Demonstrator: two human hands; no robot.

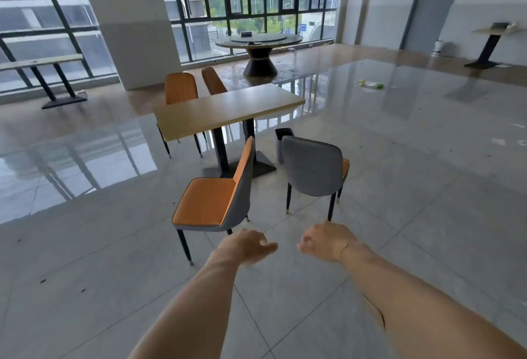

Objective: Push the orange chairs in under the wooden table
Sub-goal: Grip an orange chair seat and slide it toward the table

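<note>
While both arms are reaching forward over the tiled floor, neither hand is touching anything: the left hand and the right hand are hanging in the air side by side, each grip loosely half-curled and holding nothing. They are hovering short of the two near chairs, probably because the person is lining up for a first push.

The wooden worktop is standing ahead on dark pedestal legs. On its near side, the left near chair is sitting well clear of the worktop and turned sideways, its orange seat facing left, so it is likely needing a turn before it slides under. The right near chair is showing its grey back to the camera, already facing the worktop but standing apart from it, just beside a small dark bin. On the far side, two far chairs are standing close to the edge, though one is angled away.
</note>
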